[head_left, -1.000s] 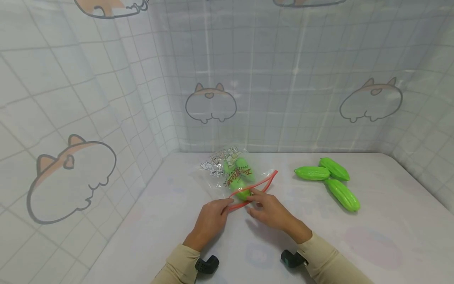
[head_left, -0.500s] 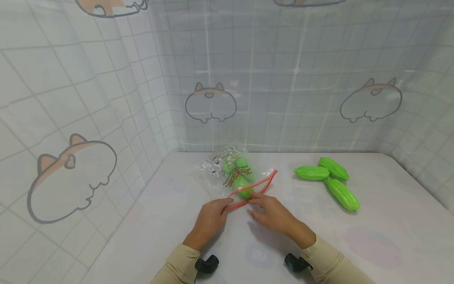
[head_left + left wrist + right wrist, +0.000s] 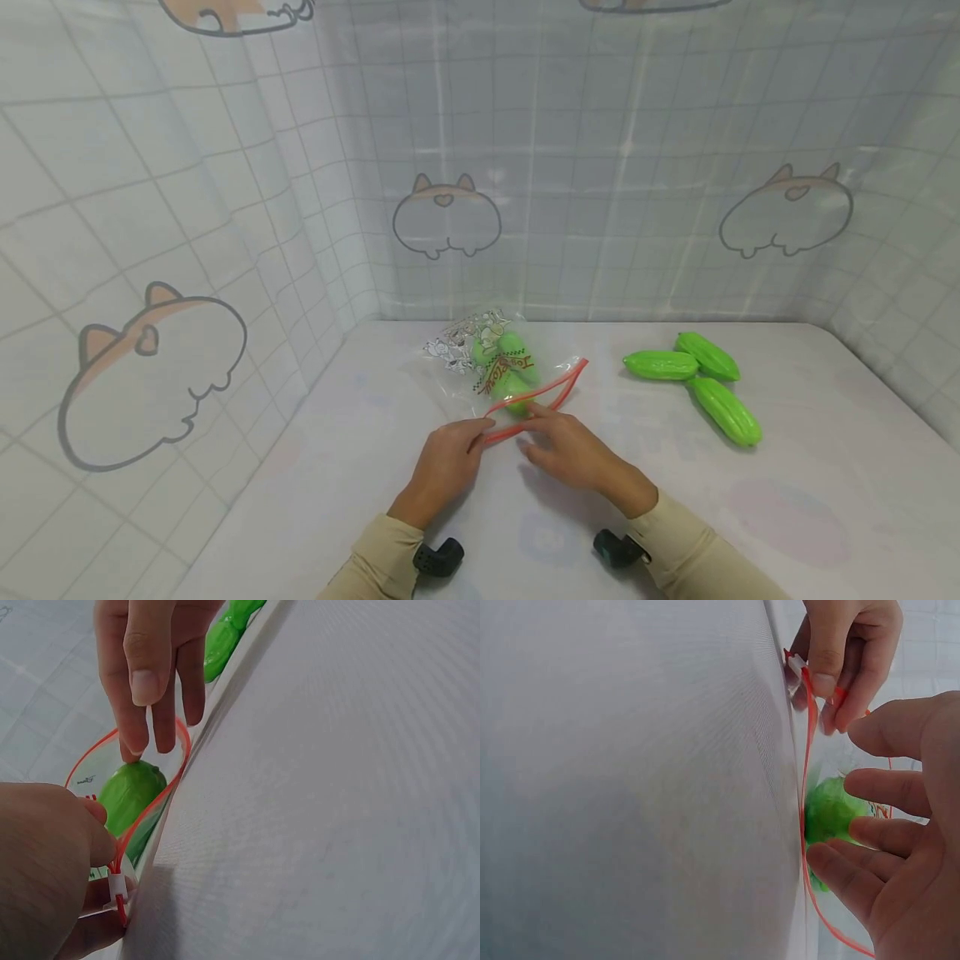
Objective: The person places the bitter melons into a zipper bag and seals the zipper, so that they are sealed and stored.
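A clear zip bag (image 3: 453, 387) with printed pictures and a red-edged mouth lies on the table, holding several green items blurred by the plastic. My left hand (image 3: 447, 458) pinches the left end of its mouth, next to the white slider (image 3: 118, 889). Just inside the opening sits a green ridged gourd (image 3: 127, 796), like a bitter melon. My right hand (image 3: 567, 450) reaches into the mouth with fingers extended, and one fingertip (image 3: 130, 754) touches the gourd's end. In the right wrist view those fingers are spread around the gourd, not curled round it.
Several similar green gourds (image 3: 723, 411) lie grouped on the white table (image 3: 637, 508) to the right of the bag. Grid-patterned curtains (image 3: 570, 208) with dog drawings enclose the table at the back and sides.
My right hand drew back slightly to the right, then came forward again to the gourd, which has slid a little deeper into the bag. My left hand stays at the bag's edge.
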